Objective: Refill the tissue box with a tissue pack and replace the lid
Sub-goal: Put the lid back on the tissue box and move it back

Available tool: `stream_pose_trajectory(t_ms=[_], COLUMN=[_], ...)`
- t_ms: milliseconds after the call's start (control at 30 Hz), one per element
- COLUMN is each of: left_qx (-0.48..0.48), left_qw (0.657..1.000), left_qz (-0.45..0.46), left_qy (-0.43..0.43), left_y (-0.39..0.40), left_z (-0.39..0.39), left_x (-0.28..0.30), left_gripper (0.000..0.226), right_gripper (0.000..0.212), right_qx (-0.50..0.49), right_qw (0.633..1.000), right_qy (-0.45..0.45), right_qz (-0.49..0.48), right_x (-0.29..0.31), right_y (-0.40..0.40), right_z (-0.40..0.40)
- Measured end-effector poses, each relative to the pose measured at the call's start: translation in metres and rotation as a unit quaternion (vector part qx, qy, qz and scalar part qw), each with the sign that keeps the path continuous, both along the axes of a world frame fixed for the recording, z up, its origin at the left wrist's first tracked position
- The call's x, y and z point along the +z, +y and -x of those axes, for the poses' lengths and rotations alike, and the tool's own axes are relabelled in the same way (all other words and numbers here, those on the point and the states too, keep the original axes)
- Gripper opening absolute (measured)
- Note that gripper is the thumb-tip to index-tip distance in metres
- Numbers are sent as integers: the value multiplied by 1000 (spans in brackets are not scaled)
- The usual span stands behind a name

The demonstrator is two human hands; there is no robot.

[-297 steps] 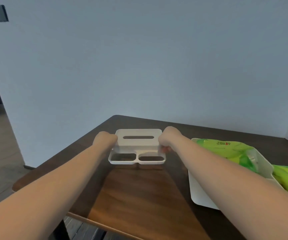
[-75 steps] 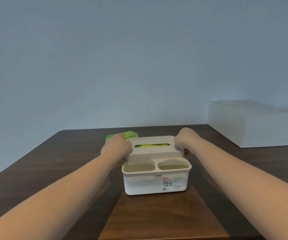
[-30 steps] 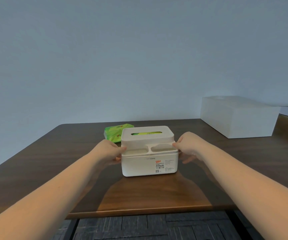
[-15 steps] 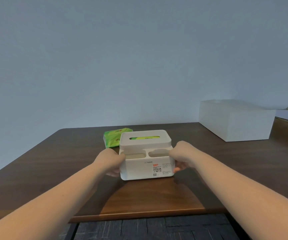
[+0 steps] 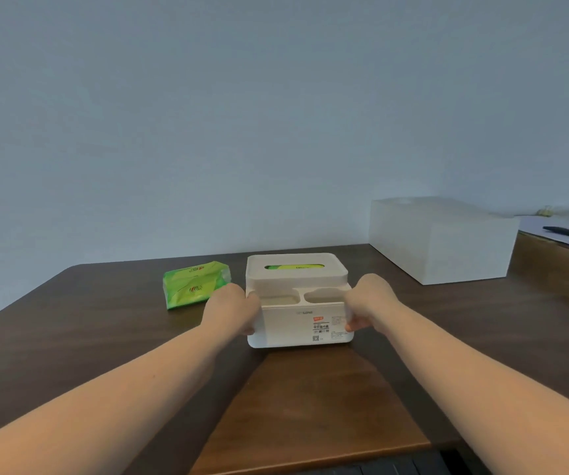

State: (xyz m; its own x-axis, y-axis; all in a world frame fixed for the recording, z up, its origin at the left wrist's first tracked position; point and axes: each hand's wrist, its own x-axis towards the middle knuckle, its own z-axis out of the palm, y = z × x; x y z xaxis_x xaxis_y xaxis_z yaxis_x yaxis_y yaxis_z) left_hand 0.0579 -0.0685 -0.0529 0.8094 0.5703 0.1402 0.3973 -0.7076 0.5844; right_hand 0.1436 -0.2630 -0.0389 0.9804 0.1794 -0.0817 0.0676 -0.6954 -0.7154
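Observation:
A white tissue box (image 5: 297, 329) stands on the dark wooden table (image 5: 70, 337), a label on its front. Its white lid (image 5: 297, 277) sits on top, with two open compartments in front of the raised part. Through the lid's slot a green tissue pack (image 5: 295, 267) shows inside. My left hand (image 5: 233, 311) grips the box's left side and my right hand (image 5: 367, 303) grips its right side. A second green tissue pack (image 5: 194, 287) lies on the table to the left of the box.
A large white rectangular box (image 5: 440, 240) stands at the back right of the table. Beyond it, a lighter surface (image 5: 564, 231) holds papers and dark pens. The wall rises right behind the table. The table's front edge is near me.
Both hands slid from the lid's rim down to the box's sides over the last second. The view has tilted slightly; the box stays on the table.

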Motion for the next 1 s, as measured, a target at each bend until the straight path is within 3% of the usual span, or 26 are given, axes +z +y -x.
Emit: stream_pose_trajectory(t_ms=[167, 533, 800, 900, 1000], left_qx=[-23, -51, -42, -34, -21], left_qw=[999, 994, 990, 987, 983], left_qz=[29, 72, 113, 131, 149], left_qy=[-17, -63, -76, -85, -102], left_y=[-12, -26, -31, -29, -31], left_z=[-62, -202, -270, -292, -317], left_x=[-2, -6, -14, -16, -17], left_gripper=[30, 33, 36, 36, 35], right_gripper=[36, 11, 7, 24, 22], right_qx=[-61, -119, -146, -158, -164], right_qw=[998, 986, 988, 986, 983], right_qy=[-14, 18, -32, -55, -84], right_qz=[7, -114, -42, 13, 24], right_x=[2, -2, 8, 12, 15], right_y=[-11, -14, -7, -2, -1], right_z=[-58, -185, -246, -263, -279])
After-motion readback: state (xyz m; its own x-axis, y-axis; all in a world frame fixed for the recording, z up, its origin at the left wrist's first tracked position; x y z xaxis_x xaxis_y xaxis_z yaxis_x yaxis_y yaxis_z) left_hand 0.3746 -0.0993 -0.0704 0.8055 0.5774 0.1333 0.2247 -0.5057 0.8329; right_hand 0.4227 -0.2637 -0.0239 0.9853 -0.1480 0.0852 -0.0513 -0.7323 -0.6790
